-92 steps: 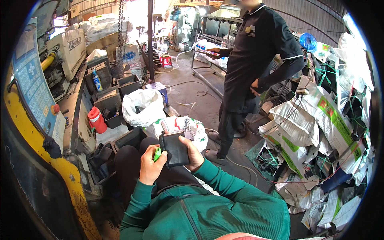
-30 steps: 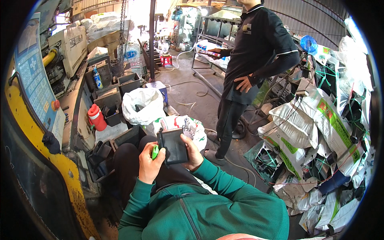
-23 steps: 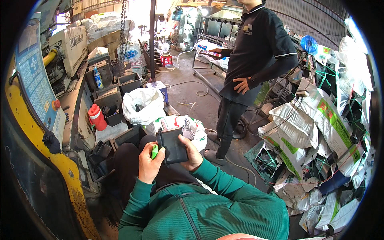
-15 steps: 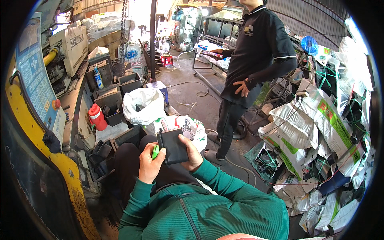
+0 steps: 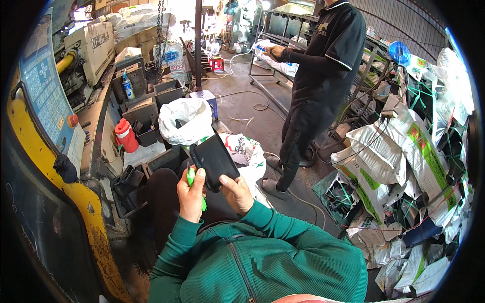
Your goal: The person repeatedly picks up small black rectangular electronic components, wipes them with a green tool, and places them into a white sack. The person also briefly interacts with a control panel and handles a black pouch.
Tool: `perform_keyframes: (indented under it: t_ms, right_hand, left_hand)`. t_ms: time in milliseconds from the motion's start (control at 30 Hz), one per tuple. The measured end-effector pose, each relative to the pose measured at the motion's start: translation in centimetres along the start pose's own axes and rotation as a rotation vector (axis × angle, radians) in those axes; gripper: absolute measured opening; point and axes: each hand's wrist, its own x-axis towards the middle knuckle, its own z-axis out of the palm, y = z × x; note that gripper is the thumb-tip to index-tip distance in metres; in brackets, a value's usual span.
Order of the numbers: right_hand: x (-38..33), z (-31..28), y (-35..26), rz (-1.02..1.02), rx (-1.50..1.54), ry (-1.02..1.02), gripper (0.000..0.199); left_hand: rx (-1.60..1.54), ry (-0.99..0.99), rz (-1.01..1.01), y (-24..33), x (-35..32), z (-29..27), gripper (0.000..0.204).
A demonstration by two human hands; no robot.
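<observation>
Above my lap, my right hand (image 5: 238,195) grips a black rectangular plastic part (image 5: 217,155) by its near right corner, thumb on top. The part is tilted, with a raised rim along its left side. My left hand (image 5: 190,200) is closed around a green-handled tool (image 5: 191,177), thumb pressed along it. A thin dark tip rises from the tool near the part's left edge, and the green lower end shows below the fist. I cannot tell whether the tip touches the part. The fingers of my right hand under the part are hidden.
Black bins (image 5: 174,157) and an open white sack (image 5: 186,120) stand ahead, near a red jug (image 5: 126,135). A machine with a blue control panel (image 5: 45,86) is at left. A person in black (image 5: 318,86) stands ahead right, beside piled white sacks (image 5: 389,161).
The black part has turned and tilted in my hands, and the green tool now points upward beside it. The other person has brought both hands together in front.
</observation>
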Motion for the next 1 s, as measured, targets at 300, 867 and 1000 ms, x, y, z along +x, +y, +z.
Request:
perform_keyframes:
  t_ms: [300, 867, 1000]
  right_hand:
    - [1.6, 0.4, -3.4, 0.008, 0.071, 0.208, 0.035]
    - [2.8, -1.9, -2.5, -0.151, 0.008, 0.321, 0.029]
    - [3.1, -2.6, -1.9, -0.21, -0.077, 0.347, 0.022]
  left_hand:
    - [0.349, -0.118, 0.319, 0.4, 0.6, -0.2, 0.038]
    - [0.872, -0.249, 0.671, 1.5, -0.4, 0.4, 0.028]
    - [0.919, -0.285, 0.69, 1.2, -0.2, 0.2, 0.028]
